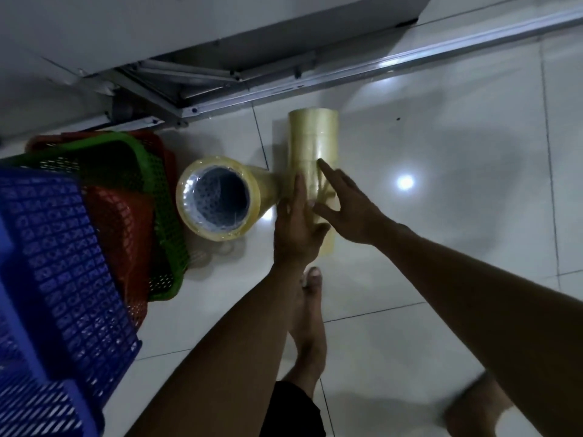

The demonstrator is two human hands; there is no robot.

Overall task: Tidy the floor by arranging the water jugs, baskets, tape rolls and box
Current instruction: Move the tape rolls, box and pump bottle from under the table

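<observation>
A long pack of clear yellowish tape rolls (313,143) lies on the white tiled floor, pointing away from me. My left hand (296,225) rests on its near left side with straight fingers. My right hand (350,206) touches its right side, fingers spread and straight. A second tape roll pack (220,197) lies to the left, its hollow end facing up at me. Stacked baskets stand at the far left: a blue basket (53,263) on top, a red basket (123,222) and a green basket (164,216) under it.
A metal door track (347,70) and a grey door frame (164,99) run across the far side of the floor. My bare feet (310,313) stand just below the tape packs. White floor tiles (457,184) spread to the right.
</observation>
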